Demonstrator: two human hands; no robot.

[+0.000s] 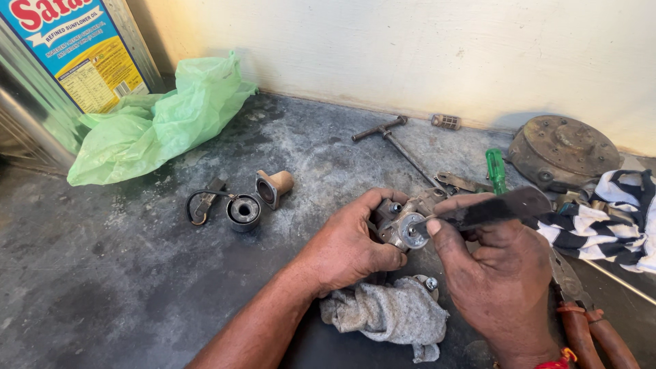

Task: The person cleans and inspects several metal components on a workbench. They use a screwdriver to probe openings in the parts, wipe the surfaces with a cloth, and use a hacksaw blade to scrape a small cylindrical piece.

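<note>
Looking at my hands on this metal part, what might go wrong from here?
The flat dark blade in the right hand presses on the metal part, close to the left hand; a slip may nick the thumb. The part is held in the air, so it might drop. Small pieces such as the round cap lie loose on the bench and may roll off.

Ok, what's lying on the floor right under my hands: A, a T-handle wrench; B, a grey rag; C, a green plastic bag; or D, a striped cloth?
B: the crumpled grey rag lies directly below the left hand and right hand, which hold the small metal part; the green plastic bag, striped cloth and T-handle wrench all lie farther off.
</note>
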